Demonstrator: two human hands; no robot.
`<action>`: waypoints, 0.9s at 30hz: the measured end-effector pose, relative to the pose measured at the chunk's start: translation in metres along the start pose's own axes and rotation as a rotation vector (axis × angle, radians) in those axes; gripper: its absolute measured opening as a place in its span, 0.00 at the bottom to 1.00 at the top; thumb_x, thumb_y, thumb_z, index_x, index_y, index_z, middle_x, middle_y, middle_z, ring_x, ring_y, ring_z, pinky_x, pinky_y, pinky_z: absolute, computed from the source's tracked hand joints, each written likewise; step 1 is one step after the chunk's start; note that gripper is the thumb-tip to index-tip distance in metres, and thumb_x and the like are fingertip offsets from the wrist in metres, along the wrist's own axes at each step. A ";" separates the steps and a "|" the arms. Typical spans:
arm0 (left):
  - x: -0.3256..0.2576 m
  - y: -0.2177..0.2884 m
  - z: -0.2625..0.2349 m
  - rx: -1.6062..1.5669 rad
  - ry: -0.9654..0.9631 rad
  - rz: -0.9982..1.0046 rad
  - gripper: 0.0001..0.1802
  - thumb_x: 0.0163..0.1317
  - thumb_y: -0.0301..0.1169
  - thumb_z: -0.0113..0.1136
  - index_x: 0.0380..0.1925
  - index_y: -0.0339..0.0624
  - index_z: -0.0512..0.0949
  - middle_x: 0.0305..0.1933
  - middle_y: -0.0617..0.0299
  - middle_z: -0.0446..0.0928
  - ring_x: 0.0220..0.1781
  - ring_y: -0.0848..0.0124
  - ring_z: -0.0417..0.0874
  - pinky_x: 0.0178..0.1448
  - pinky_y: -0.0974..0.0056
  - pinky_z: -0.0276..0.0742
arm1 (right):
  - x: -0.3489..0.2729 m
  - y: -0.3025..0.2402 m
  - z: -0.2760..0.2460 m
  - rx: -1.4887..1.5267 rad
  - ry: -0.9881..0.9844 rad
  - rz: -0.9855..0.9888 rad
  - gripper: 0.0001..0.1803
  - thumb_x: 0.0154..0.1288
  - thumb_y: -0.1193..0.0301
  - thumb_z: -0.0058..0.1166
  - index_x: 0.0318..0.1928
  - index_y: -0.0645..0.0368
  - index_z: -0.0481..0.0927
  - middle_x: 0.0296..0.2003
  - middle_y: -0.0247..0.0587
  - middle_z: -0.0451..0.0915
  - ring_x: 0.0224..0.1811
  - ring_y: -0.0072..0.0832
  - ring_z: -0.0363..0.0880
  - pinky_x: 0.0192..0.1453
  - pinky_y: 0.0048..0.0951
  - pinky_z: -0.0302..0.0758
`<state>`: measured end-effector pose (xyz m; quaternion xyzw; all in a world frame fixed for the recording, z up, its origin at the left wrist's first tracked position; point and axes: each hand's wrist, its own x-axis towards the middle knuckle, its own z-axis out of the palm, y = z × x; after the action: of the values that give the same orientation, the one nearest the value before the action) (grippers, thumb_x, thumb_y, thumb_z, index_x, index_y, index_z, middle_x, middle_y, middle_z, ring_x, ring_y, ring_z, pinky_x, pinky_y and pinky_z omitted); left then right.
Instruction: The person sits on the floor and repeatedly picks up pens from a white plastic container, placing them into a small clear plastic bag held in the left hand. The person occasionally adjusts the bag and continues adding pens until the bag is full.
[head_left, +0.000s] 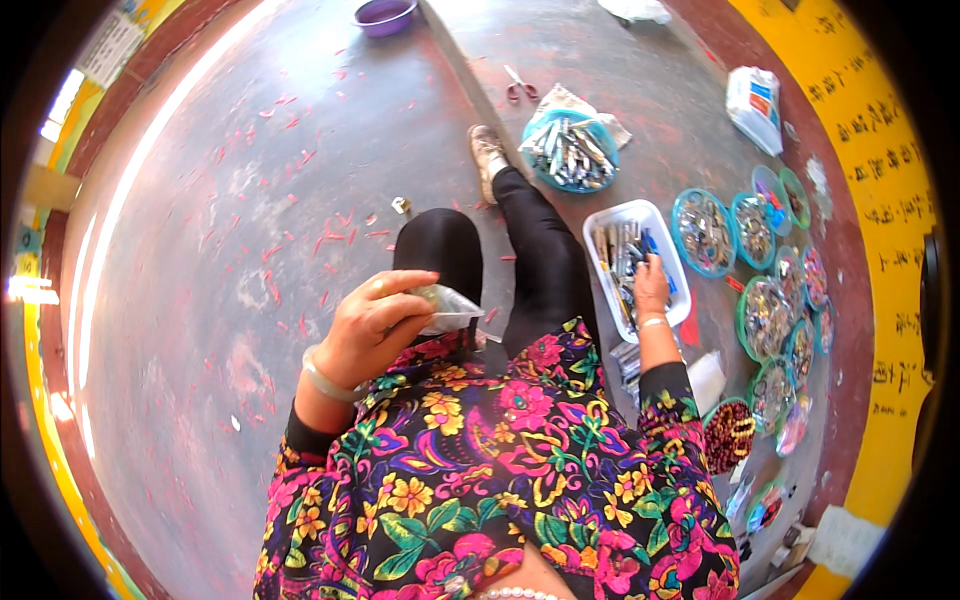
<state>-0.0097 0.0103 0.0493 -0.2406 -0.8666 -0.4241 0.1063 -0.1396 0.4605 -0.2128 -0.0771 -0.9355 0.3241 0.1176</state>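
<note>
My left hand (375,325), with a pale bangle at its wrist, is held over my lap. Its fingers are closed on a small clear plastic bag (455,308), whose open-looking corner points right. Whatever the bag contains is too small to make out. To the right, my right hand (651,289) reaches down into a white plastic basket (676,262). Slim, silvery and dark packets (622,258) fill much of that basket, with a few blue ones near my fingers. My right fingertips are drawn together among them, and what they grip is hidden.
A blue-green basket of similar packets (568,152) stands beyond my foot, near red-handled scissors (517,86). Several round baskets of small items (704,232) line the right side. A purple basin (385,16) sits far off. Red scraps (272,285) litter the floor.
</note>
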 end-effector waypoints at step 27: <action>-0.013 -0.002 -0.006 -0.050 0.037 0.064 0.05 0.51 0.22 0.63 0.29 0.38 0.78 0.47 0.52 0.77 0.42 0.59 0.79 0.43 0.62 0.76 | -0.068 -0.288 -0.120 0.959 -0.584 -0.410 0.20 0.67 0.61 0.50 0.46 0.67 0.76 0.36 0.42 0.76 0.36 0.25 0.75 0.42 0.23 0.74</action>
<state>0.0001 0.0008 0.0469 -0.2629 -0.8455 -0.4464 0.1297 -0.0617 0.2917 0.0471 0.2590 -0.6742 0.6889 -0.0625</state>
